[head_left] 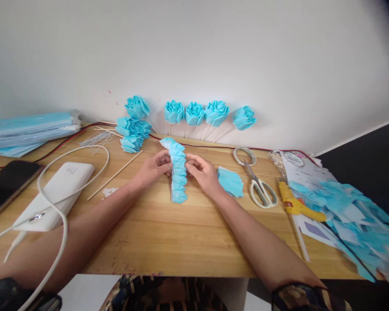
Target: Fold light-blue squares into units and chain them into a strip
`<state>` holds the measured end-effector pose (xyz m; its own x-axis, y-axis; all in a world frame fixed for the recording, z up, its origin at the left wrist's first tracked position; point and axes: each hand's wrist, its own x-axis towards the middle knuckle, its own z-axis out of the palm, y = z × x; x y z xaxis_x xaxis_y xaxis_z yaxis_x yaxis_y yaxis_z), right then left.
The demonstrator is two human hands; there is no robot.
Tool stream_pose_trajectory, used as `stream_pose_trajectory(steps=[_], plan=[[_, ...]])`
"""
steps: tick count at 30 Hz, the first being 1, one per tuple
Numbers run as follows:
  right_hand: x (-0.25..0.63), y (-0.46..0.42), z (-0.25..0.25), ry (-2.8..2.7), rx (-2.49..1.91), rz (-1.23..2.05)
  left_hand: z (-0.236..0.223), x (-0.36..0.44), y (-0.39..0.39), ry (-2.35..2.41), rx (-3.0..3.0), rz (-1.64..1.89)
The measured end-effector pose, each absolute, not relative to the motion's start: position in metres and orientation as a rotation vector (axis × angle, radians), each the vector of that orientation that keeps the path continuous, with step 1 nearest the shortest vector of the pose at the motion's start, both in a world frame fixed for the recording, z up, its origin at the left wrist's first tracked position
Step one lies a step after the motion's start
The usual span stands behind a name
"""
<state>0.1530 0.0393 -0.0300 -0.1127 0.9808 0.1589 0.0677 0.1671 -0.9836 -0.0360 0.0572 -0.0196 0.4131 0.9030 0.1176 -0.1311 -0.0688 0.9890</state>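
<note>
A light-blue strip of overlapping folded petals (179, 172) runs lengthwise away from me, just above or on the wooden table. My left hand (158, 165) pinches its left edge, thumb against fingers. On the opposite edge, my right hand (202, 170) is closed in a similar pinch, thumb toward me. Right of that hand lies a small stack of blue fabric pieces (230, 181). A thin wooden stick (115, 175) rests on the table left of my left hand. Beyond the hands, several finished blue flowers on sticks (194, 114) lean against the wall.
To the right are white-handled scissors (262, 194), a tape roll (244, 156), a yellow glue gun (296, 205) and a heap of blue scraps (353, 216). Leftward are more blue flowers (132, 129), a white power bank (56, 194) with a looping cable, a phone (9, 185) and stacked masks (32, 129).
</note>
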Motion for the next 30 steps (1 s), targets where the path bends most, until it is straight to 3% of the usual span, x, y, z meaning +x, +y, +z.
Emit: stream_pose_trajectory(steps=[12,30], plan=[[0.156,0.034,-0.017,-1.605,-1.139,1.171,-0.026,-0.04,0.061,0.672,1.273,1.12],[0.156,0.035,-0.023,-1.623,-1.216,1.032,-0.016,-0.034,0.056,0.743,1.334,1.012]])
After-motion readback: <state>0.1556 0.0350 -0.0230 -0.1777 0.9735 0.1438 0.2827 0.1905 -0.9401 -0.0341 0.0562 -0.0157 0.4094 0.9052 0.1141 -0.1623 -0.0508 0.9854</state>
